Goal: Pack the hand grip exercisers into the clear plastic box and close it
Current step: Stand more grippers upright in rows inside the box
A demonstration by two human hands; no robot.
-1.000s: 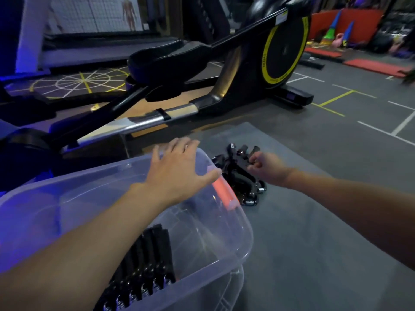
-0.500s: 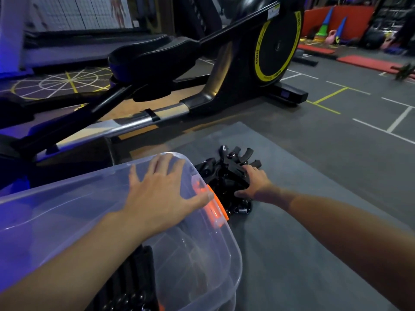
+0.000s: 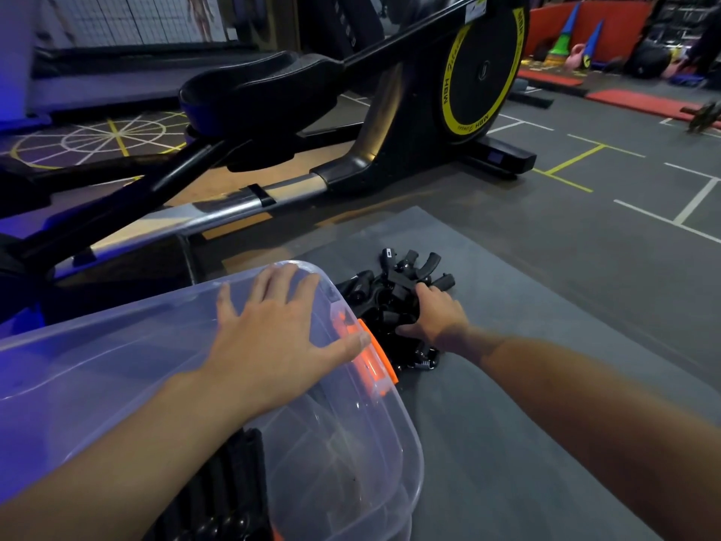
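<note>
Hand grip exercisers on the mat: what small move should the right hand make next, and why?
Probably lift a handful toward the clear plastic box: the right hand curls over the pile of hand grip exercisers; the left hand lies flat on the box.

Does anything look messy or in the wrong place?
Yes: black hand grip exercisers lie in a jumbled heap on the grey mat, outside the clear box. The right hand grips some.

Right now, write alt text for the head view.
A person's right hand grips black exercisers piled on a grey mat, while the left hand lies flat on top of a clear box with an orange latch. An elliptical stands behind.
</note>
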